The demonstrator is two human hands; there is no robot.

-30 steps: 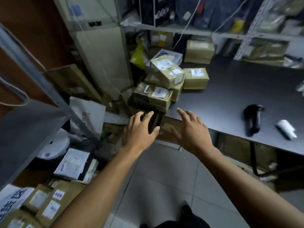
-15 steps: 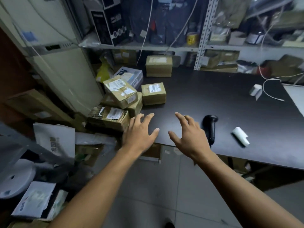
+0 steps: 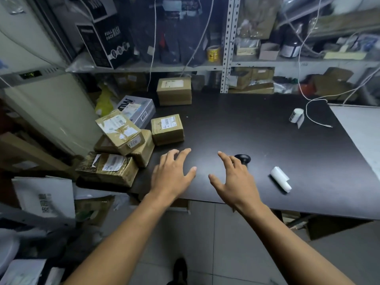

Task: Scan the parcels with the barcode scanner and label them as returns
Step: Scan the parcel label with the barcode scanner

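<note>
Now my view has swung up from the clutter at the left to the dark table point(image 3: 257, 128), and both my hands have come forward with it over the near edge. My left hand point(image 3: 172, 175) hovers with fingers spread and straight, holding nothing; my right hand point(image 3: 234, 177) does the same, fingers apart and empty. Just beyond my right fingertips lies the black barcode scanner point(image 3: 243, 158), partly hidden behind them, so I judge it is my next grab. To its right rests a white label roll point(image 3: 280, 178). Left of my left hand the taped parcels point(image 3: 121, 149) sit heaped at the table's left edge, one small parcel point(image 3: 167, 129) beside them and another box point(image 3: 174, 94) farther back. Nothing is scanned or labelled yet, as far as I can tell.
</note>
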